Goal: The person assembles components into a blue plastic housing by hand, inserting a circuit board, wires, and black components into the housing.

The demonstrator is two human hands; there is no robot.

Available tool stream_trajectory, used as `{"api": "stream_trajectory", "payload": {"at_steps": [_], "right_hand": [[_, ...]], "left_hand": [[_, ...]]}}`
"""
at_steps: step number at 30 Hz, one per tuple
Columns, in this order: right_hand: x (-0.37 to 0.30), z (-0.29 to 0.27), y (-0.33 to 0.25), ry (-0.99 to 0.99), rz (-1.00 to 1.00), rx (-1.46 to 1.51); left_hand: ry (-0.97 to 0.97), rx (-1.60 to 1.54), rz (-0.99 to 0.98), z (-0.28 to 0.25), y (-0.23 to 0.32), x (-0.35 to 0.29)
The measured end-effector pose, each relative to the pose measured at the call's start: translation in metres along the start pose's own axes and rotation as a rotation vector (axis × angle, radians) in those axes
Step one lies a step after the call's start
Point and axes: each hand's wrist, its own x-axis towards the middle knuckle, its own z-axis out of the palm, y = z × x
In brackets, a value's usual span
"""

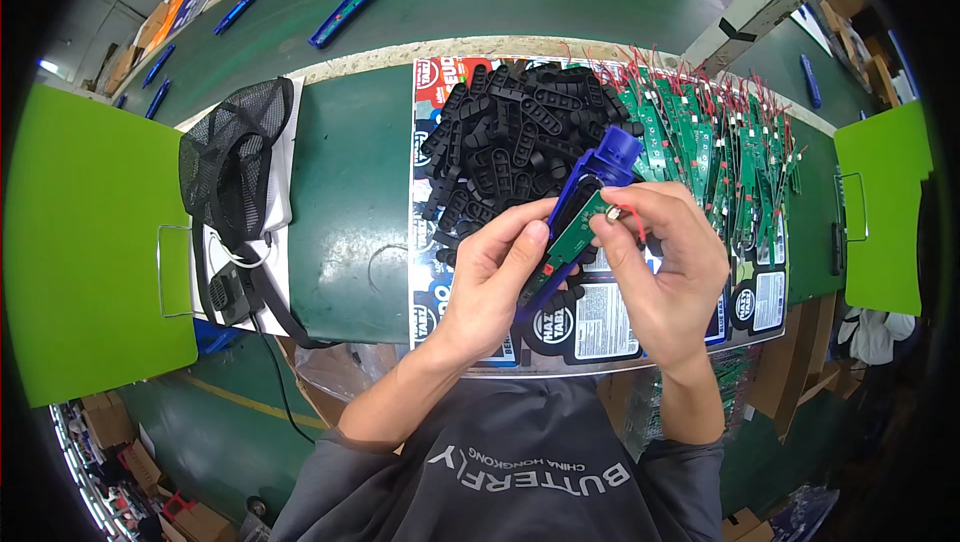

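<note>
My left hand (497, 267) is closed around a blue plastic housing (612, 154), which is tilted with its round end up and to the right. Along the open side of that housing lies a narrow green circuit board (577, 229). With thumb and fingers, my right hand (660, 267) pinches the board's upper end, by a small white connector and red wires (637, 217). Black rubber button strips (505, 132) form a heap just beyond my hands. To its right is a pile of similar green boards (715, 152) with red wires.
A printed sheet (605, 322) lies under the piles on the green bench (345, 192). At left rest a black mesh bag (238, 152) and a cable. Beyond the bench, a green conveyor (480, 2) carries blue housings (348, 12). A metal post (765, 7) stands at right.
</note>
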Motion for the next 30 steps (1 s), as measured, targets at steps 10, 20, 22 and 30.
{"api": "stream_trajectory", "payload": {"at_steps": [10, 20, 22, 30], "right_hand": [[0.0, 0.013, 0.009, 0.221, -0.026, -0.243], [-0.005, 0.02, 0.025, 0.283, 0.2, 0.13], [-0.006, 0.02, 0.027, 0.277, 0.214, 0.147], [-0.006, 0.022, 0.028, 0.238, 0.217, 0.167]], "left_hand": [[0.016, 0.007, -0.032, 0.011, -0.003, -0.005], [-0.024, 0.085, 0.028, 0.019, -0.006, -0.009], [-0.014, 0.098, 0.019, 0.019, -0.006, -0.009], [0.009, 0.125, 0.041, 0.015, -0.004, -0.01]]}}
